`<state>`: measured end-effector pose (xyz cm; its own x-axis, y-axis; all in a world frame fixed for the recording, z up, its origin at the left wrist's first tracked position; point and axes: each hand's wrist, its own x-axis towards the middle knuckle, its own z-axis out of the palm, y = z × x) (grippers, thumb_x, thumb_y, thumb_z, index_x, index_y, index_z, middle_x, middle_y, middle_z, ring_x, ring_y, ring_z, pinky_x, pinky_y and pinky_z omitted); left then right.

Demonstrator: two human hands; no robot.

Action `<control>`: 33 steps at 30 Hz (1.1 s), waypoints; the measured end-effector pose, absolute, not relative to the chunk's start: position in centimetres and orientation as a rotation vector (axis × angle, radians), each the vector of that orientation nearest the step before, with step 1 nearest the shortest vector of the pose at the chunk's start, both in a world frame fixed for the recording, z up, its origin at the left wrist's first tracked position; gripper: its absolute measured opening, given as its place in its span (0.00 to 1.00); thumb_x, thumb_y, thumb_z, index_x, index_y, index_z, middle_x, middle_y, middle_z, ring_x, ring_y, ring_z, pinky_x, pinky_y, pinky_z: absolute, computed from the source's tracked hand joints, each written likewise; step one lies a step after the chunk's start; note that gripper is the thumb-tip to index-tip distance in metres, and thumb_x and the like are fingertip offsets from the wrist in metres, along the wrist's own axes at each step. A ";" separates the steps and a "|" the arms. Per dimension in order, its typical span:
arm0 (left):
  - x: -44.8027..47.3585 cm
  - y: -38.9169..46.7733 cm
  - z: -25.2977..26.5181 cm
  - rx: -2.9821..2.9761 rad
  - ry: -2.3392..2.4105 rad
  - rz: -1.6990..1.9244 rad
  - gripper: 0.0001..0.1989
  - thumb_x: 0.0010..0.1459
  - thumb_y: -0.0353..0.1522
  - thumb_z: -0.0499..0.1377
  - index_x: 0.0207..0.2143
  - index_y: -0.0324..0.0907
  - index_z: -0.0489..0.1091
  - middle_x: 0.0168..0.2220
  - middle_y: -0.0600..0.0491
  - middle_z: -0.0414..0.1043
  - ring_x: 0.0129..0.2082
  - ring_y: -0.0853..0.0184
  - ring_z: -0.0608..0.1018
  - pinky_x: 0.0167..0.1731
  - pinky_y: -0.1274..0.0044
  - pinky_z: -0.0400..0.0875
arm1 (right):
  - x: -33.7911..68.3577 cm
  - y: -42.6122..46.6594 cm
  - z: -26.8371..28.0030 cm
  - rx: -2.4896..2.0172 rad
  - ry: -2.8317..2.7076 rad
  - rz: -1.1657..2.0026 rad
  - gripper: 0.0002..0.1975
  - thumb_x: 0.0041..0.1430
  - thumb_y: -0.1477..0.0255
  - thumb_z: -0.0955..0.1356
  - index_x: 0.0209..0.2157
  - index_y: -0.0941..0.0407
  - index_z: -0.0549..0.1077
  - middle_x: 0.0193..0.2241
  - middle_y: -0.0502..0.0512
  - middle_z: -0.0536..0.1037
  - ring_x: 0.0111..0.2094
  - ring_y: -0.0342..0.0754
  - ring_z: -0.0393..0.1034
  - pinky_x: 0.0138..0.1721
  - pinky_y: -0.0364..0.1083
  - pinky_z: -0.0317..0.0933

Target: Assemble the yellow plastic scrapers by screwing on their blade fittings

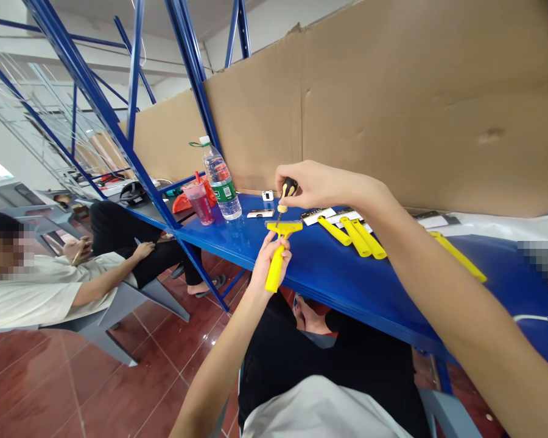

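Note:
My left hand (269, 261) is closed round the yellow handle of a scraper (276, 267), holding its wide head up near the blue table's front edge. Above it, my right hand (308, 185) grips a black and cream screwdriver (288, 190) that points down. Its shaft meets the scraper head, though the exact contact at the tip is too small to make out. To the right on the table lie several loose yellow handles (356, 237), beside black and white blade packs (319, 216). Another yellow handle (459, 257) rests farther right.
A large water bottle (223, 188) and a pink cup (198, 201) stand at the table's left end. Cardboard (393, 109) walls the back, and a blue metal post (119, 128) rises at left. Another person (73, 274) sits on a grey chair to the left.

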<state>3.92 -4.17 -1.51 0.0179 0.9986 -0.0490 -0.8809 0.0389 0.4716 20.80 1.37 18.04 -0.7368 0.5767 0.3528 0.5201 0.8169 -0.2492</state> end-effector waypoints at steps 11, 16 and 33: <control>3.8 -4.0 -1.9 0.394 0.433 1.502 0.32 0.65 0.17 0.61 0.67 0.49 0.69 0.60 0.43 0.75 0.35 0.76 0.80 0.26 0.87 0.67 | 22.1 0.1 19.1 -0.914 -2.574 0.256 0.11 0.70 0.59 0.75 0.40 0.51 0.78 0.31 0.56 0.82 0.35 0.56 0.76 0.39 0.54 0.64; 3.9 -4.0 -1.9 0.409 0.471 1.501 0.37 0.62 0.16 0.64 0.70 0.49 0.69 0.60 0.43 0.75 0.34 0.75 0.80 0.26 0.86 0.67 | 21.7 0.3 18.8 -0.744 -2.647 0.218 0.13 0.64 0.61 0.78 0.46 0.50 0.79 0.46 0.59 0.85 0.44 0.59 0.77 0.42 0.54 0.65; 3.9 -4.1 -1.8 0.420 0.472 1.477 0.36 0.62 0.17 0.63 0.70 0.47 0.68 0.60 0.41 0.76 0.34 0.74 0.80 0.25 0.86 0.67 | 21.7 1.1 18.4 -0.901 -2.487 0.166 0.15 0.72 0.55 0.72 0.46 0.52 0.79 0.44 0.63 0.85 0.44 0.61 0.77 0.43 0.56 0.66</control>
<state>3.91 -4.10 -1.76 0.0351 0.9984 -0.0449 -0.8392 0.0538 0.5412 21.70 1.13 18.43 -0.6644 0.6297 0.4026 0.5705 0.7753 -0.2712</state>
